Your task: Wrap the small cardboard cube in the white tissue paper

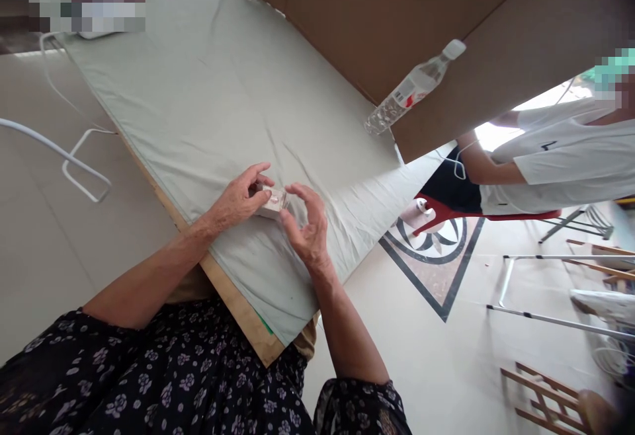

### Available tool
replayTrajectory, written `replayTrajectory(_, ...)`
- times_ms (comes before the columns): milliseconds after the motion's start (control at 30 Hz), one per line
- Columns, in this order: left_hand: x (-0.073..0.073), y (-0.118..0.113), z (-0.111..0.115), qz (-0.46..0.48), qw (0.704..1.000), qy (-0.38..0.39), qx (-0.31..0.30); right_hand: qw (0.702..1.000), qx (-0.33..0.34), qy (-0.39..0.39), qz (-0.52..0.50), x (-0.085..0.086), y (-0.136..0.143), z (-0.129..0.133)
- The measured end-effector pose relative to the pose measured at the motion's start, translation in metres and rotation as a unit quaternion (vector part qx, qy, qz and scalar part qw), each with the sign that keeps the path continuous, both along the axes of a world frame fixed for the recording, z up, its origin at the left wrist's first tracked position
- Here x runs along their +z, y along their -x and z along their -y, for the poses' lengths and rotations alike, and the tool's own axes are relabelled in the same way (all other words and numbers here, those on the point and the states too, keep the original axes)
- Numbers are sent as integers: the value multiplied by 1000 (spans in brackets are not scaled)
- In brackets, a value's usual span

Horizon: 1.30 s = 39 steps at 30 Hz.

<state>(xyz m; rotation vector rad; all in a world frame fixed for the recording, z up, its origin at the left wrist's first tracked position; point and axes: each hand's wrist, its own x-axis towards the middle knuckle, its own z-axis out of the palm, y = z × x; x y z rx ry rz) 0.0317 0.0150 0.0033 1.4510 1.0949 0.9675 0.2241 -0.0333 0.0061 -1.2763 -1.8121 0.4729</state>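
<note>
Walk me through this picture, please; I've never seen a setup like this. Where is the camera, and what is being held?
There is no robot here: these are a person's two bare hands, seen by a camera worn on that person's head, looking forward and down. It is the only view.

The left hand holds a small box, its thumb on top. The right hand has its thumb and fingers parted around the other end; whether they touch it is hard to tell.

On the cloth-covered table are also a clear plastic bottle and, behind it, a large cardboard box. Another person in a white shirt sits to the right.
</note>
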Motion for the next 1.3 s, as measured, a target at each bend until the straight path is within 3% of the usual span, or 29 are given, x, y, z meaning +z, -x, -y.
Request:
replayTrajectory(100, 2, 2, 0, 47, 998, 23, 30, 995, -34, 43, -87, -4, -11, -2)
replayTrajectory(267, 2, 7, -3, 84, 991, 5, 101, 988, 4, 117, -102, -15, -20, -9)
replayTrajectory(533, -1, 11, 3, -8, 999, -24, -44, 986, 86, 140, -27, -19, -15, -19)
replayTrajectory(667, -1, 8, 5, -68, 995, -40, -65, 990, 82, 115, -6, -18, -12, -18)
replayTrajectory(867, -4, 3, 3, -59, 994, -86, -45, 998, 30, 59, 25, -17, -3, -18)
replayTrajectory(1033, -7, 5, 2, -87, 993, -75, -30, 998, 32, 57, 17, -16, -7, -17)
replayTrajectory(1167, -10, 6, 4, -72, 995, -72, -22, 999, 6, -16, 32, -5, -14, -17)
replayTrajectory(1300, -11, 5, 5, -104, 990, -97, -17, 987, 28, -62, 146, 11, -10, -26)
